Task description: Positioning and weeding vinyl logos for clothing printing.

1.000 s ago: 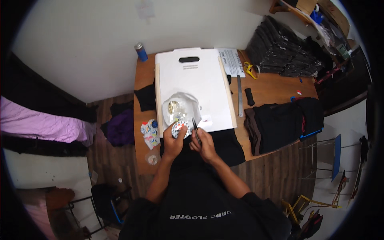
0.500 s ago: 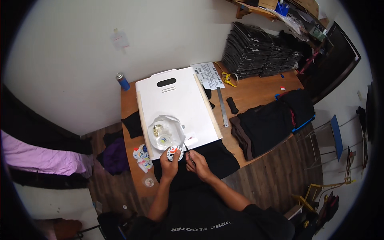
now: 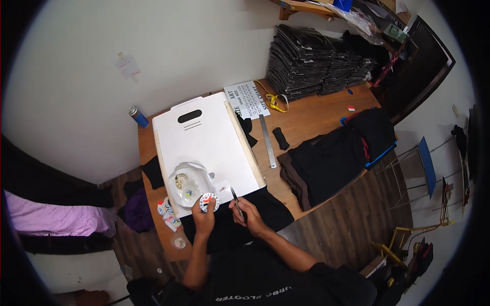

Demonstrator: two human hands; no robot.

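My left hand pinches a round white disc with an orange and black print and a marked rim. My right hand is closed around a slim dark pointed tool; its tip points up and away, and its exact kind is hard to make out. Just beyond the disc, a crumpled translucent plastic bag lies on a white board, with gold and coloured round pieces inside. Black cloth is under the board's near edge and beneath my hands.
Printed stickers and a small clear round item lie left on the wooden table. Rightward are a steel ruler, yellow measuring tape and folded dark clothes. A blue can and stacked dark packages stand at the back.
The view has shifted, so the table sits further left and a little lower. The pointed tool has drawn apart from the disc, and its tip has tilted to the left.
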